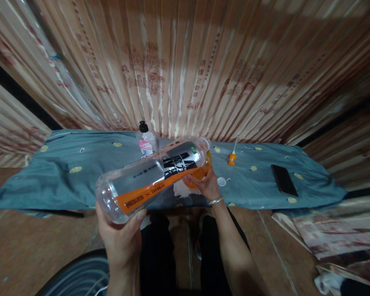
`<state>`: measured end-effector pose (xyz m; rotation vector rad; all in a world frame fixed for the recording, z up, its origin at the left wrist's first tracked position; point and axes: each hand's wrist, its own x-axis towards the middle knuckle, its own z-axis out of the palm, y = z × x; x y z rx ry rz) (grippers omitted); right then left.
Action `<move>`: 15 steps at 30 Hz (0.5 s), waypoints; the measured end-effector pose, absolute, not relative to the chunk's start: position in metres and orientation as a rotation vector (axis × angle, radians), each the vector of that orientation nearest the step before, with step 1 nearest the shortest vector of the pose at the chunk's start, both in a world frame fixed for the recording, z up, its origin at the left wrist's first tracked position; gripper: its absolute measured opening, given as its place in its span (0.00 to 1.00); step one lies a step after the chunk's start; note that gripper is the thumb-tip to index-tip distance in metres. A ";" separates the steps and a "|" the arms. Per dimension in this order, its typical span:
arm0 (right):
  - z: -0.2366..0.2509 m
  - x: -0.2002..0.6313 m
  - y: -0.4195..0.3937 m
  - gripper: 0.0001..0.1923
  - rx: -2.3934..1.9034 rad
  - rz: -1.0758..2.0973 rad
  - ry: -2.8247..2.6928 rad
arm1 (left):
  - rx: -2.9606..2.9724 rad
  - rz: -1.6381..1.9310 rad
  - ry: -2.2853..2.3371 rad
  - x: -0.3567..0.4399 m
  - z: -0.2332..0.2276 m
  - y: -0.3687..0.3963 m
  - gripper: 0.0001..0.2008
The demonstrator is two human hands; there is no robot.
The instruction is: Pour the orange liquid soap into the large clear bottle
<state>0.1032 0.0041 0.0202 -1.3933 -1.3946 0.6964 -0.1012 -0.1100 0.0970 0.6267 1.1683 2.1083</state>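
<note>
My left hand (121,234) is closed around the base of a large clear plastic bottle (154,174) with a silver, black and orange label. The bottle lies tilted, its neck up to the right. At that end my right hand (207,184) grips an orange translucent container (195,183), partly hidden behind the bottle. Whether the bottle's mouth touches the container, I cannot tell. A white tissue (181,190) lies beneath them. To the right are a round white cap (221,181) and an orange spray head (232,159) with a thin tube pointing up.
A blue-green patterned cloth (89,156) covers the low table. Behind the large bottle stands a clear bottle with a black cap (143,126). A black phone (284,180) lies at the right. Pleated curtains (179,61) rise behind. A dark round ribbed object (80,275) sits on the floor, lower left.
</note>
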 end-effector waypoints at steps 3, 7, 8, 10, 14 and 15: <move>0.021 0.103 0.004 0.37 -1.384 0.694 -1.394 | 0.611 2.116 1.158 -0.100 0.098 -0.109 0.36; 0.021 0.102 0.004 0.38 -1.384 0.696 -1.388 | 0.627 2.113 1.162 -0.100 0.099 -0.109 0.35; 0.021 0.102 0.004 0.39 -1.386 0.697 -1.386 | 0.632 2.114 1.162 -0.100 0.099 -0.109 0.36; 0.022 0.102 0.004 0.39 -1.397 0.695 -1.383 | 0.635 2.114 1.159 -0.100 0.099 -0.110 0.36; 0.022 0.103 0.004 0.38 -1.410 0.694 -1.393 | 0.632 2.119 1.159 -0.100 0.098 -0.110 0.36; 0.021 0.103 0.004 0.38 -1.409 0.693 -1.395 | 0.630 2.122 1.157 -0.100 0.099 -0.109 0.36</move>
